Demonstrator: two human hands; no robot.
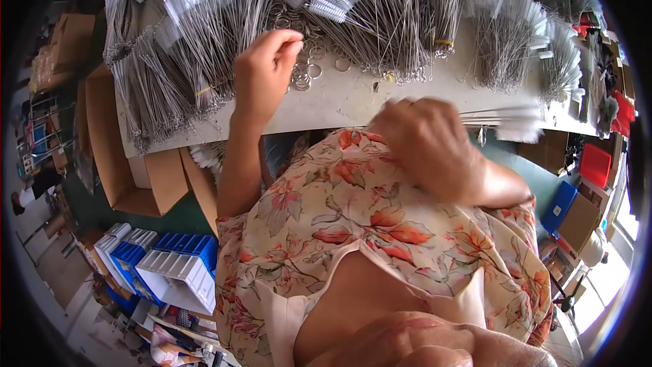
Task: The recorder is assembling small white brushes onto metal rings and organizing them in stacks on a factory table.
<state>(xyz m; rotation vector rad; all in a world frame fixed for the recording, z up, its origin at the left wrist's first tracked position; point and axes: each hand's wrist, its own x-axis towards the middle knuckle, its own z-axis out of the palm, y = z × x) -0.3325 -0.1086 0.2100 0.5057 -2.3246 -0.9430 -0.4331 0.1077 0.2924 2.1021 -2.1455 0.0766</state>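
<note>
Curling around the twisted shafts of a few slim wire brushes (521, 124), the blurred right hand (431, 146) holds them in front of the body at the tabletop (326, 105) edge, white bristle heads out to the right. The left hand (261, 78) is raised beside scattered metal rings (302, 81), fingers bent with tips close together; whether they pinch anything, I cannot tell. The brushes should be light and springy, with soft, easily crushed bristles, so the bare wire is the better grip. The rings look hard, smooth and probably slippery, best pinched by the rim.
</note>
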